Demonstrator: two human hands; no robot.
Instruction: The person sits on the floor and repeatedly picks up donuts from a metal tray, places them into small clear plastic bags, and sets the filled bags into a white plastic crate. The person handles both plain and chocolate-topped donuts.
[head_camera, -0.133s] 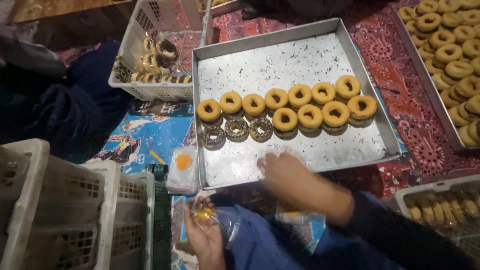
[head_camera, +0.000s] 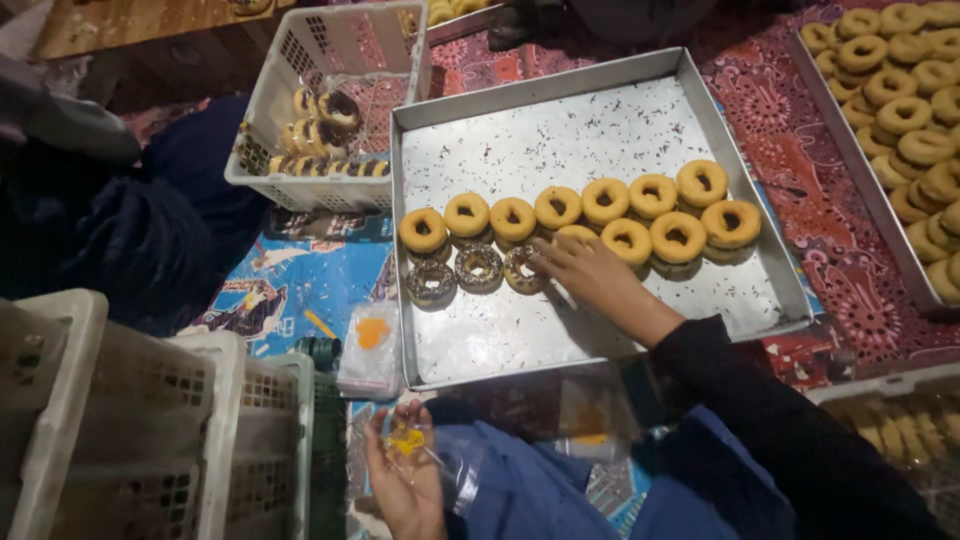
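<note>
1. Doughnuts (head_camera: 605, 200) are laid in rows across the middle of a square metal tray (head_camera: 470, 340) at frame centre; three dark-topped ones sit at lower left of the rows.
2. Right hand (head_camera: 590, 275) is extended over the tray, fingers spread narrow, fingertips touching a dark-topped doughnut (head_camera: 522, 268); nothing is yet gripped.
3. Left hand (head_camera: 405, 480), at lower frame, is cupped around a clear plastic bag (head_camera: 450, 475) with a yellow patch.
4. Step judged: picking a doughnut for bagging. A closing pinch and a lift toward the bag would be called for.
5. Against the earlier frame, the right hand has been advanced from the tray's near edge up to the doughnut rows.
</note>
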